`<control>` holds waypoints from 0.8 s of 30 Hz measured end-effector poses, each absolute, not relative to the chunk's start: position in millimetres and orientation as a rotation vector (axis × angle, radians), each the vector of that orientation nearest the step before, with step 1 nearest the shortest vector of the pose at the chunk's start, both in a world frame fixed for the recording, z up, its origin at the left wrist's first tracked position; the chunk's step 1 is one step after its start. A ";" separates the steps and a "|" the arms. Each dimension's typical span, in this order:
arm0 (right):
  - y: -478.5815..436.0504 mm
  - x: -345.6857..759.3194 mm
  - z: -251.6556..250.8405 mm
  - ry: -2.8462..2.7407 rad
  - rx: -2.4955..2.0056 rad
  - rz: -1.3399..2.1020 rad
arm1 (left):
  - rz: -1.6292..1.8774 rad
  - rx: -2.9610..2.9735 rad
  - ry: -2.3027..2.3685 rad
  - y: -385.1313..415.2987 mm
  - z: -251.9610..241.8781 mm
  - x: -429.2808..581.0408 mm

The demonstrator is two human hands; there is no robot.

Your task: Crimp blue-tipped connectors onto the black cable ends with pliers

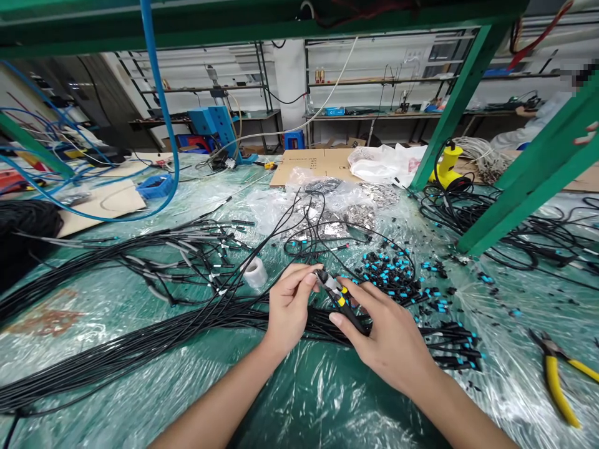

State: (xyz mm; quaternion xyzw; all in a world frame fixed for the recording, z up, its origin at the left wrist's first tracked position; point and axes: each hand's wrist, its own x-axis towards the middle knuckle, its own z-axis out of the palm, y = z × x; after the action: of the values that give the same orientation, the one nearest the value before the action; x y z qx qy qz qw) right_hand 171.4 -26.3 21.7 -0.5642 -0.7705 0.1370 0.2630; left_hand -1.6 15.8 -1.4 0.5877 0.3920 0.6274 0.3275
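Gripping small cutting pliers with black-and-yellow handles (344, 304) in the right hand (390, 340), fingers curled round the handles, nose pointing up and to the left. Pinching the end of a thin black cable (314, 272) between thumb and forefinger of the left hand (287, 308), remaining fingers folded under. Meeting at the centre of the view: plier nose at the pinched cable end, touching or just short of it, too small to tell which.

Both hands close together, thumbs nearly side by side, held over a thick bundle of long black cables (140, 343). Bundle running from the far left across the green tabletop under clear plastic sheeting (304, 399) and passing beneath the hands.

Just beyond the right hand, a scatter of small black-and-blue plastic connectors (388, 271). To the right of that hand, connector-tipped cable ends (456, 355) lying side by side. Just left of the left hand and slightly beyond, a small roll of white tape (256, 272) among loose cable ends. Well off to the right, flat on the sheeting, larger yellow-handled pliers (556, 374), untouched.

Farther back, clear plastic bags of small metal parts (346, 215), a flat sheet of brown cardboard (313, 163), a slanting green metal frame strut (528, 181), and a blue hose (163, 125) looping at the left. At the top right edge, another person's hand (590, 133), well apart from the work.
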 end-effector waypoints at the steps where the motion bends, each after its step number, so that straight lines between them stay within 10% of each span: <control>1: -26.4 171.8 22.1 -2.084 -1.524 0.389 | 1.641 1.537 1.022 15.7 -1.6 -1.4; 24: -25.5 163.2 26.7 -1.681 -1.060 1.502 | 1.563 1.033 0.737 18.0 -1.9 5.8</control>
State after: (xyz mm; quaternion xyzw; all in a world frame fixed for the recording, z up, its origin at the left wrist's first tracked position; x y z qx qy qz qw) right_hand 163.2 -25.5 26.7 -0.4032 -0.6393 0.5714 0.3197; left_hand 5.8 18.0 -1.9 0.4336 0.3095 0.6559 0.5347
